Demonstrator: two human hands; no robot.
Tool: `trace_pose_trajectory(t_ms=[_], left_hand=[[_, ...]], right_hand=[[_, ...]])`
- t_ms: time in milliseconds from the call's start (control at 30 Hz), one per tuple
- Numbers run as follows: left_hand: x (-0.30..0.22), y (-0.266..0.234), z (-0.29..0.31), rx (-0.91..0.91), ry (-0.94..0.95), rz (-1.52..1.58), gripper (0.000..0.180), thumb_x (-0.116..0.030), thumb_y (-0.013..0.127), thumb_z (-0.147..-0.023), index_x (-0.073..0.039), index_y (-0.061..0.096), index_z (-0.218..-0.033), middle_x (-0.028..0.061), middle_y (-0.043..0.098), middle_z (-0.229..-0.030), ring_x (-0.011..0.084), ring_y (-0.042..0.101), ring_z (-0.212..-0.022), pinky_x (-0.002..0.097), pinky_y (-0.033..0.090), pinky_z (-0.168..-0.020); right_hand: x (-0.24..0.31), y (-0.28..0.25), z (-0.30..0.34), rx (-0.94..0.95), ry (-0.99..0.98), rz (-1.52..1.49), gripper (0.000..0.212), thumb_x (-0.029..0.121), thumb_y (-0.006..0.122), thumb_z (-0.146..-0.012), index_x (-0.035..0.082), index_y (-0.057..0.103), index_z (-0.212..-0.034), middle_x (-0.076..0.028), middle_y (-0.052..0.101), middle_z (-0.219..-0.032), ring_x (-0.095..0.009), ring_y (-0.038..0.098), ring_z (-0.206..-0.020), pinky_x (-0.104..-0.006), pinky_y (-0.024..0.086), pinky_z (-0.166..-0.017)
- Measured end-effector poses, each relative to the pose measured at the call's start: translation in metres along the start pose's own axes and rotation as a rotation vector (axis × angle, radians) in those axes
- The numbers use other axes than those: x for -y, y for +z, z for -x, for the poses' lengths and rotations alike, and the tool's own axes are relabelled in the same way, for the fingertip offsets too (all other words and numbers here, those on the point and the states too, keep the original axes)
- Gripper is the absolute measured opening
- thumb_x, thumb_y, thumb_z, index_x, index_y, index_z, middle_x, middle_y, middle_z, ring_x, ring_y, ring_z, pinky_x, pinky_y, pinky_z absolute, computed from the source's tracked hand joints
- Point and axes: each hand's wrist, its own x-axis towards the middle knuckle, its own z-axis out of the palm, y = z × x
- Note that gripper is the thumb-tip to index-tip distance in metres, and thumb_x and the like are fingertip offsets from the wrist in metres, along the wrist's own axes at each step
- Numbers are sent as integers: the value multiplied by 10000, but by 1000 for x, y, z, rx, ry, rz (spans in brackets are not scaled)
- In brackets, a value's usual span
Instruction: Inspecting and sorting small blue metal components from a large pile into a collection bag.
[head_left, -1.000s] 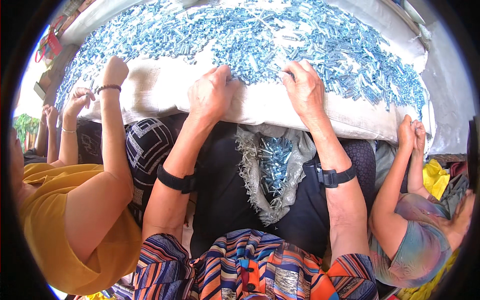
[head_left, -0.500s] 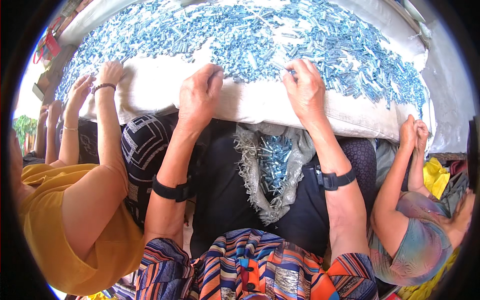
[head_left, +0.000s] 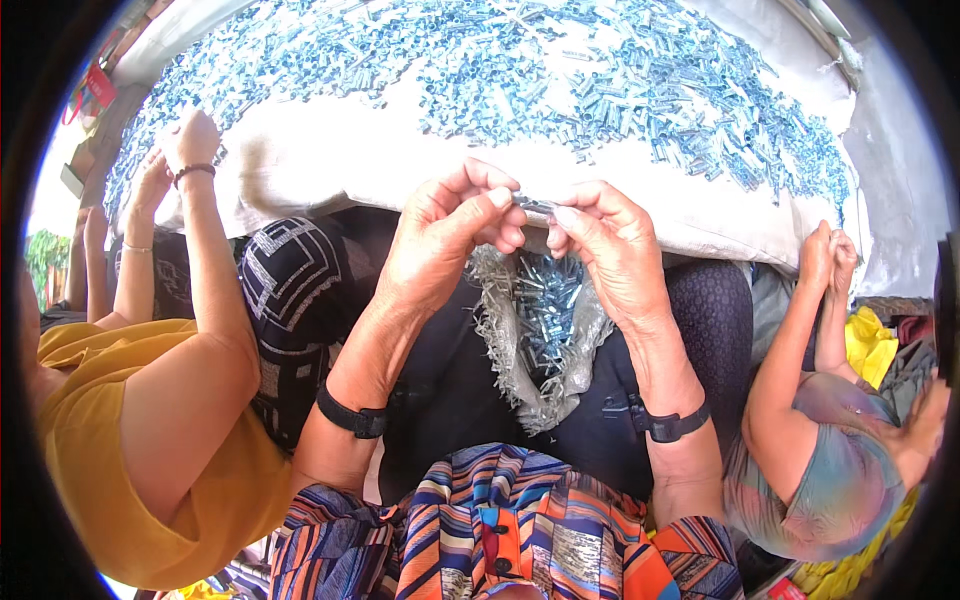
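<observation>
A pale cloth spans the upper view, bent by the lens, its far edge cut off at the top; over it lies a broad spread of small bluish pieces, many tube-like, too small and too glaring in places to tell one by one. At the left a co-worker in a mustard top is cut by the dark rim, and what that person's fingers hold is hard to make out; at the right a co-worker in a mottled blue-green top is likewise cropped, with both hands near the cloth's corner. Between the wearer's dark-clad legs sits a frayed whitish sack with more shiny pieces inside, its upper part partly covered by the hands. The left hand and right hand face each other above the sack's mouth, thumbs and forefingers pinching a slim, shiny grey piece from opposite ends. It lies roughly crosswise in the gap between the fingertips, just in front of the cloth's near edge; both ends disappear under fingers, so whether it is one piece or two joined cannot be told. Half a second ago the hands were well apart at the edge of the spread; now they have drawn back toward the body and come together.
</observation>
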Motion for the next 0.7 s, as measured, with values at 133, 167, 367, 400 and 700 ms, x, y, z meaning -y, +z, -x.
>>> trace_pose_trajectory(t_ms=[133,167,367,400,700], left_hand=[[3,3,5,21,-3,-22,119,-112,550,-905,-27,577,-984,58,619,-753,113,588,-634,226,483,-594],[3,4,7,22,-11,-3,118,-115,552,-906,-28,580,-980,56,617,-745,113,581,-625,224,477,-585],[7,9,11,39,-20,39,120,-119,554,-907,-25,585,-974,49,607,-735,115,571,-612,221,464,-574],[8,10,12,40,-22,39,120,-119,554,-907,-25,585,-974,49,607,-735,115,571,-612,221,464,-574],[6,8,16,98,77,-217,104,-83,570,-894,-10,594,-965,35,608,-751,88,563,-637,221,467,-613]], right_hand=[[1,0,10,32,13,-194,86,28,558,-878,16,601,-952,-30,604,-756,-89,585,-681,-234,490,-633],[1,0,12,31,12,-196,86,28,558,-878,16,601,-952,-30,604,-756,-89,585,-681,-234,490,-633],[0,-4,21,-4,-48,-48,73,34,566,-877,17,594,-943,-34,605,-763,-92,588,-684,-235,492,-637],[0,-3,22,3,-42,-62,67,39,564,-880,18,591,-938,-36,604,-764,-93,588,-685,-236,492,-636],[-7,-8,30,92,103,-335,81,94,538,-915,27,565,-952,-50,597,-812,-111,585,-693,-249,495,-624]])
